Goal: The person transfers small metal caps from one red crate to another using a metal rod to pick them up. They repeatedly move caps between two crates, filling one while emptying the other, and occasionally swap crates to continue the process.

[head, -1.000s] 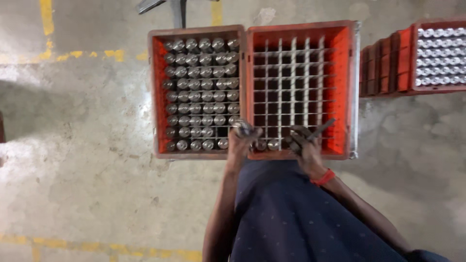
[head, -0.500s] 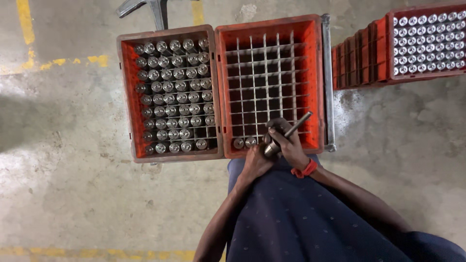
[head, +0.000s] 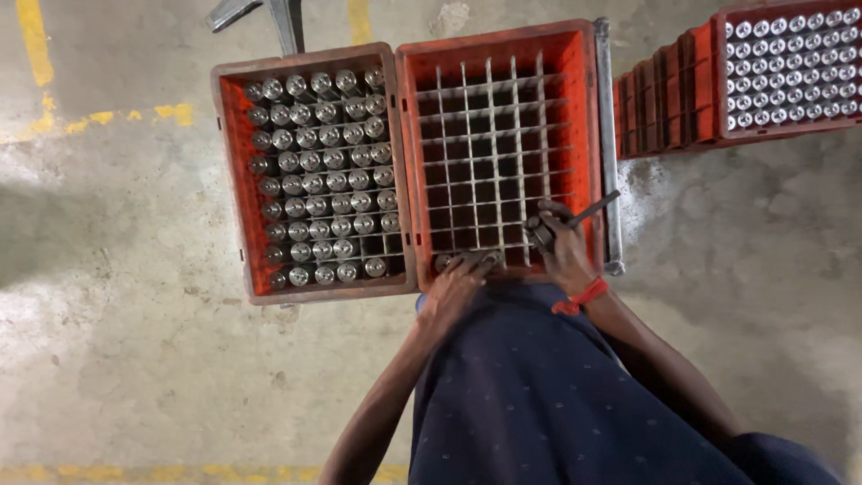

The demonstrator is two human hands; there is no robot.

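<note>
- On the left, a red crate [head: 235, 180] stands on the concrete floor [head: 117, 359], its grid cells nearly all filled with upright metal cylinders [head: 323, 171] showing round silvery tops; a couple of cells at the near right corner look empty.
- Touching its right wall is a second red crate [head: 588, 108] with a pale divider grid [head: 489, 153]; almost all of its cells are empty.
- The left hand [head: 453, 289] rests at the near edge of this second crate, fingers reaching into the front row of cells, where a few cylinder tops [head: 444, 261] show just beside the fingertips. Whether its grip is closed on one of them I cannot tell.
- The right hand [head: 561, 244] is over the near right corner of the same crate, its grip closed around a dark metal tool [head: 588, 212] whose slim rod sticks out up and to the right, towards the crate's right wall. A red band [head: 582, 296] circles that wrist.
- A grey metal strip [head: 607, 135] runs along the outer right side of the second crate.
- Further right, well apart, more red crates [head: 664, 108] stand, the farthest packed with silvery cylinder tops [head: 790, 67].
</note>
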